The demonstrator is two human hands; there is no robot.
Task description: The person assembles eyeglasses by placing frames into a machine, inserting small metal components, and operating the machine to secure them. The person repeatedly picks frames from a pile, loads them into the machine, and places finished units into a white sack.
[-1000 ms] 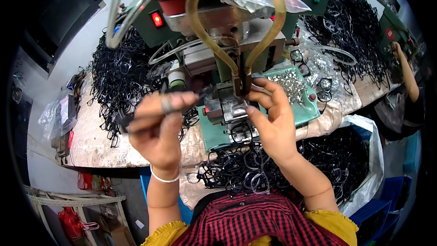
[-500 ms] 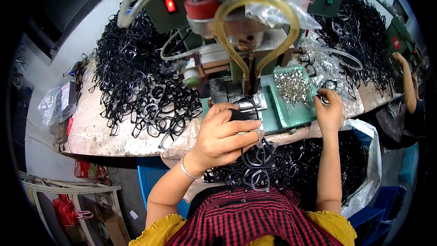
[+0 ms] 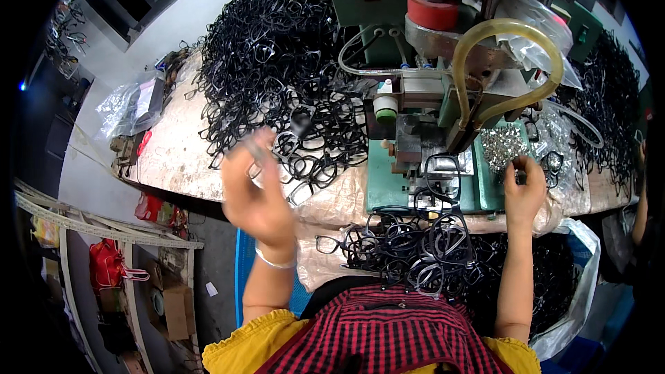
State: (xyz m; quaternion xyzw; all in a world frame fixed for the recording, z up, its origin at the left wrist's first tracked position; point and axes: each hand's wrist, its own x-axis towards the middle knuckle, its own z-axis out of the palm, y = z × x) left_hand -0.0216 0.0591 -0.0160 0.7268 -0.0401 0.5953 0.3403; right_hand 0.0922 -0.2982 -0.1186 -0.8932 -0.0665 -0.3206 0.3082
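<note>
Your left hand (image 3: 258, 197) is smeared by motion, so you cannot tell whether its fingers grip anything or only pass over the heap of black plastic spectacle frames (image 3: 277, 90) on the far left of the surface. Your right hand (image 3: 524, 187) shows only its back; what its fingertips pinch above the tray of small silvery metal parts (image 3: 504, 144) is too small to make out. The green press machine (image 3: 443, 62) is cut off at the far edge. At the right rim, another person's forearm (image 3: 639, 201) is mostly lost in the dark border.
</note>
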